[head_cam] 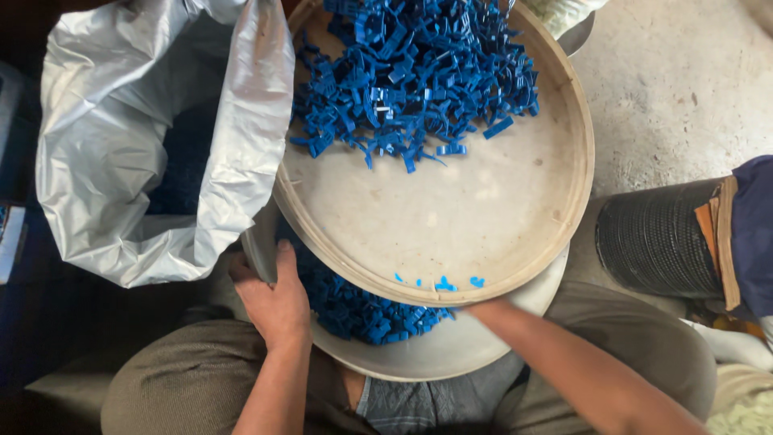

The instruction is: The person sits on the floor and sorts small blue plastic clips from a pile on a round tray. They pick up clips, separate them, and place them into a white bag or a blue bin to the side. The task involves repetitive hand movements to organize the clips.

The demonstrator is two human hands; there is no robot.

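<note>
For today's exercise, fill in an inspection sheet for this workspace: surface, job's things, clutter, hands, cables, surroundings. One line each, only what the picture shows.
Surface: pale concrete floor, stained; the person sits with work on the lap.
Job's things: round tray with a wooden rim, heaped with blue plastic pieces at its far side; beneath it a metal bowl holding more blue pieces.
Clutter: a few loose blue bits at the tray's near rim.
Hands: left hand grips the bowl's left edge; right hand hidden under the tray, forearm only.
Cables: nothing seen.
Surroundings: open silver bag at left; black ribbed cylinder at right.
</note>
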